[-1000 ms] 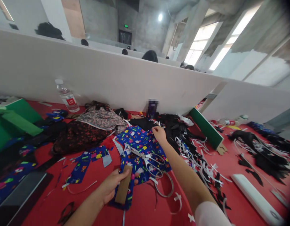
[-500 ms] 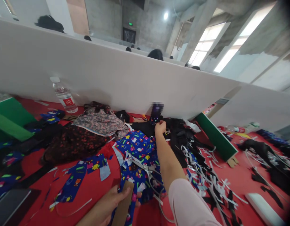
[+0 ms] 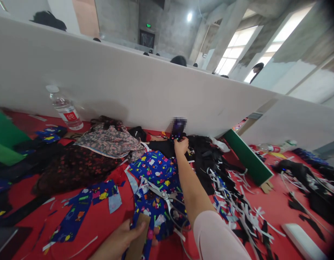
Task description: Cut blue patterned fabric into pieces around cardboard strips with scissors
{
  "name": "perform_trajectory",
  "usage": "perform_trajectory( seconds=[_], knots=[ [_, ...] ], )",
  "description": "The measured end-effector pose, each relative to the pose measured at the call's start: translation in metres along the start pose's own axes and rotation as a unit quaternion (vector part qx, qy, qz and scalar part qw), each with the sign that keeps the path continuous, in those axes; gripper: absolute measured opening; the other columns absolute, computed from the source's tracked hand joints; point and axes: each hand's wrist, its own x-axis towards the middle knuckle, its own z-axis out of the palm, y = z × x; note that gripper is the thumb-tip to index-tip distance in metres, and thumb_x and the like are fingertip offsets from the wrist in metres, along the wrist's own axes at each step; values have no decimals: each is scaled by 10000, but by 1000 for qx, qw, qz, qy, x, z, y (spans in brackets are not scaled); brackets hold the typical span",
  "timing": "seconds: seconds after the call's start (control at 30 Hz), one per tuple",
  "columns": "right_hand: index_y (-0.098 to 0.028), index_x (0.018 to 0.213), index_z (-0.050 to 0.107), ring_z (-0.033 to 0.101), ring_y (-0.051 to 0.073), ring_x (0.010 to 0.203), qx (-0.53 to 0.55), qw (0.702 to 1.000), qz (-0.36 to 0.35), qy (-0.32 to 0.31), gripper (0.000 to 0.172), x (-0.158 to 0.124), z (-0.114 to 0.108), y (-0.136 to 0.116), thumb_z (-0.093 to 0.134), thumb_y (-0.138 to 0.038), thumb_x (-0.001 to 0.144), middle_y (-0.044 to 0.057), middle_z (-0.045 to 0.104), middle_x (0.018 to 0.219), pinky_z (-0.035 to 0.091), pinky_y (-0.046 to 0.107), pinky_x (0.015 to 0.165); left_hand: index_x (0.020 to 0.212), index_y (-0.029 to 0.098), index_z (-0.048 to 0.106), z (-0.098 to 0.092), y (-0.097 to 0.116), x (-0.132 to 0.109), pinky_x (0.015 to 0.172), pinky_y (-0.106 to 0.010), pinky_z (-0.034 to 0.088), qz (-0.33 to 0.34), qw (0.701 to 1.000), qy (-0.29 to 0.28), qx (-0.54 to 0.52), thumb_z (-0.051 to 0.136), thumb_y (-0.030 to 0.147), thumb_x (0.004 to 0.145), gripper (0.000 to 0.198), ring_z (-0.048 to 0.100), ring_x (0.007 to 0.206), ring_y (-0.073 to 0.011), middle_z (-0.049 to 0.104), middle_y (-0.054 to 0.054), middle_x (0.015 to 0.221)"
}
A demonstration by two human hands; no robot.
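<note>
Far back on the red counter (image 3: 104, 220), the right grip (image 3: 180, 146) is laid against a dark blurred object (image 3: 178, 127) by the white partition (image 3: 129, 86); whether it is closed cannot be told. A brown card piece (image 3: 139, 234) is held in the left grip (image 3: 118, 243), over blue printed cloth (image 3: 153, 168) near the scissors (image 3: 167, 198).

The dark object (image 3: 178, 127) at the right hand (image 3: 180, 146) is blurred; the cardboard piece (image 3: 137, 242) runs off the bottom edge.

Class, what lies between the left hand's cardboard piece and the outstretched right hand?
Head view: scissors on blue printed fabric, between the cardboard piece and right hand.
</note>
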Motion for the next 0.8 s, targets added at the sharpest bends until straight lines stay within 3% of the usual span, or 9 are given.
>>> perform_trajectory(
  seconds=[0.13, 0.5, 0.8],
  knots=[
    [-151, 1159, 521, 573, 197, 972, -10, 1000, -13, 7, 320, 0, 3, -1, 525, -312, 883, 81, 552, 1150, 492, 404, 813, 1074, 137, 484, 1, 1, -1, 550, -276, 481, -12, 1000, 7, -9, 659, 462, 708, 520, 647, 915, -275, 657, -167, 1070],
    [-151, 1149, 528, 567, 200, 982, -36, 999, -19, 17, 317, 0, 5, -3, 524, -321, 881, 82, 554, 1148, 482, 412, 828, 1019, 138, 517, 6, 1, -2, 532, -274, 479, -16, 999, 40, -18, 729, 471, 620, 561, 651, 910, -307, 678, -174, 1006],
    [-151, 1160, 522, 572, 197, 973, -38, 999, -7, 7, 321, -2, 4, -5, 525, -313, 883, 84, 550, 1154, 493, 402, 812, 1008, 131, 527, 5, -2, -1, 507, -260, 466, 8, 999, 36, -18, 707, 468, 651, 522, 668, 829, -280, 689, -166, 953]
  ],
)
